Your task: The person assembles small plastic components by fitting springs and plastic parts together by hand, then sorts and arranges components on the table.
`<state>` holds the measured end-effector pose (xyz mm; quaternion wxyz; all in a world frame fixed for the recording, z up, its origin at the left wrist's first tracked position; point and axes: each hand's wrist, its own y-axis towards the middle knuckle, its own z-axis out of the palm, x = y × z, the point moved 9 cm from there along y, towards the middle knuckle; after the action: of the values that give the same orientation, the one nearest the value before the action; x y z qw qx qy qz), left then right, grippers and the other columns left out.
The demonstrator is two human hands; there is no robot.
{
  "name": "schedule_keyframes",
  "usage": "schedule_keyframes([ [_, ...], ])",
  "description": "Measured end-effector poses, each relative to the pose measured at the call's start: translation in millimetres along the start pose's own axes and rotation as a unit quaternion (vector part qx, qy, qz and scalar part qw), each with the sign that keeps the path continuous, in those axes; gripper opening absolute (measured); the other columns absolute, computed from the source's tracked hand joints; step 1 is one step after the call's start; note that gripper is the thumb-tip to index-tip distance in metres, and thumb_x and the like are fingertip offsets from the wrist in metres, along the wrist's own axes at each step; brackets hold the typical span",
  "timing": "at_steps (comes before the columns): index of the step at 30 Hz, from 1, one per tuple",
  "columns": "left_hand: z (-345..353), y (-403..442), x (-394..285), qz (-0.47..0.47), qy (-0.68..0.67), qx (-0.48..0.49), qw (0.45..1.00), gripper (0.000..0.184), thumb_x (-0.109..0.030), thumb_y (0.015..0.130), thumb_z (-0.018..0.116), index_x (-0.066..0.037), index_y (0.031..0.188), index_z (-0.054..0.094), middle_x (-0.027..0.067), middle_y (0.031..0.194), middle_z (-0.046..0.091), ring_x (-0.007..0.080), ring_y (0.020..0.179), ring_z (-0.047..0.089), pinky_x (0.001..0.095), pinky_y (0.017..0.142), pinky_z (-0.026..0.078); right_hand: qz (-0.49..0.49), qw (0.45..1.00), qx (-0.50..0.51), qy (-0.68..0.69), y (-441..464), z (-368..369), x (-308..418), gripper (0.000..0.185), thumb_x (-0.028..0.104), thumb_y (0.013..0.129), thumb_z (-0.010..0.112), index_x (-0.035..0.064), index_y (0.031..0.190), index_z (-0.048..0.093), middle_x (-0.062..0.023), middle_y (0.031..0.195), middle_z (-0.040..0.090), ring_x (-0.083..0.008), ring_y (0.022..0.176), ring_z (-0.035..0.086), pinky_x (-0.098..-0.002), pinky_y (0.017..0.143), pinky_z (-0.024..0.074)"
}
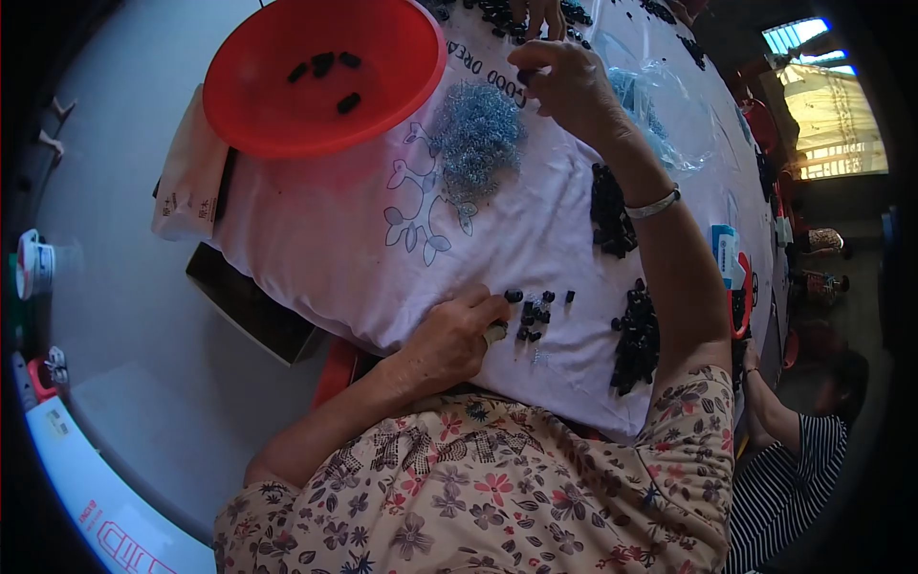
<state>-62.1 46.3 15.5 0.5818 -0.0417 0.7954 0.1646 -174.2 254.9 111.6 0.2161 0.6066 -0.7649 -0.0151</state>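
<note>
My left hand (449, 340) is curled closed at the near edge of the white cloth (335, 239). Its fingertips are beside a small black piece (513, 296), and what lies inside the fingers is hidden. Just right of it are several black pieces (529, 316) and a few clear springs. My right hand (574, 91), raised over the far part of the cloth, pinches a small dark piece (525, 77). Left of that hand lies a heap of pale metallic springs (476, 139). Two piles of black pieces (636, 340) (609, 212) lie near my right forearm.
A red bowl (325, 124) with several black pieces stands at the upper left. Another person's hand (542, 13) is over black pieces at the top. A clear plastic bag (669, 115) lies beyond my right wrist. At the right sits a person in a striped top (794, 488).
</note>
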Motion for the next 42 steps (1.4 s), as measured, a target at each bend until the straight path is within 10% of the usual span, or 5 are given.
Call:
schedule_keyframes([
  [17,3.2,1.6,-2.0,-0.004,0.014,0.029,0.999,0.035,0.013,0.063,0.046,0.000,0.094,0.052,0.0159,0.088,0.053,0.0365,0.081,0.057,0.0424,0.070,0.047,-0.031,0.994,-0.099,-0.032,-40.0,-49.9,-3.0,0.030,-0.001,0.077,0.050,0.0054,0.104,0.062,-0.0157,0.091,0.064,-0.0230,0.074,0.066,-0.0317,0.065,0.0521],
  [23,3.5,3.3,-0.1,-0.025,0.009,0.037,0.999,0.035,0.013,0.063,0.045,0.001,0.095,0.052,0.0159,0.087,0.052,0.0358,0.081,0.057,0.0419,0.070,0.047,0.216,0.955,-0.201,0.018,-62.2,-145.6,-156.9,0.022,0.002,0.088,0.048,0.0051,0.101,0.065,-0.0064,0.086,0.066,-0.0101,0.071,0.065,-0.0212,0.060,0.0529],
  [31,-0.7,7.1,7.1,-0.068,-0.038,0.054,0.996,0.036,0.011,0.064,0.047,0.001,0.097,0.053,0.0153,0.086,0.052,0.0345,0.079,0.057,0.0404,0.068,0.047,0.281,0.949,0.065,-0.128,-44.9,-72.8,-289.6,0.034,0.027,0.077,0.058,0.0045,0.101,0.067,-0.0172,0.093,0.068,-0.0327,0.089,0.064,-0.0370,0.082,0.0484],
  [36,-3.6,8.8,11.8,-0.093,-0.083,0.057,0.991,0.037,0.013,0.063,0.047,0.001,0.098,0.054,0.0156,0.085,0.052,0.0334,0.077,0.057,0.0385,0.067,0.046,0.175,0.952,0.111,-0.226,-18.5,-33.1,-338.1,0.046,0.032,0.077,0.059,-0.0025,0.108,0.060,-0.0261,0.106,0.061,-0.0363,0.103,0.059,-0.0389,0.089,0.0459],
  [42,-5.0,8.8,14.6,-0.091,-0.102,0.060,0.989,0.039,0.014,0.062,0.048,0.002,0.099,0.054,0.0154,0.084,0.051,0.0321,0.076,0.057,0.0372,0.067,0.046,0.339,0.901,0.041,-0.267,-31.4,-39.4,-319.0,0.058,0.039,0.076,0.061,-0.0050,0.114,0.057,-0.0293,0.111,0.058,-0.0452,0.108,0.054,-0.0440,0.092,0.0440],
])
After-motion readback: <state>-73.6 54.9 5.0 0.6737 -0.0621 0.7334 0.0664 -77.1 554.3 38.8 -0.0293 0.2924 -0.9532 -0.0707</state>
